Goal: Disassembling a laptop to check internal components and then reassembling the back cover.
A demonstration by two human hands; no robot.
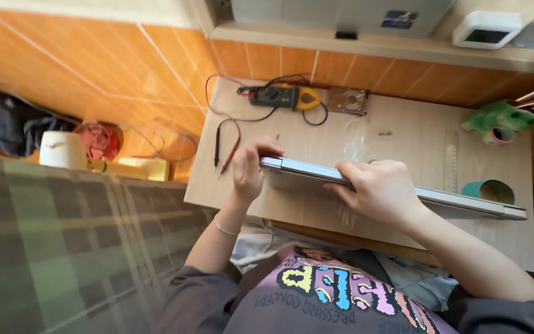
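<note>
My left hand grips one corner of the one closed laptop; my right hand lies flat on it. On the table: one clamp meter, two tape rolls, perhaps.

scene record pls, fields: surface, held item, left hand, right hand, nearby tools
surface: light wooden desk against an orange tiled wall
held item: closed silver laptop, lying flat on the desk
left hand: left hand grips the laptop's left corner
right hand: right hand rests on top, about mid-length
nearby tools: clamp meter with red and black probe leads, bare hard drive, teal tape roll
</note>
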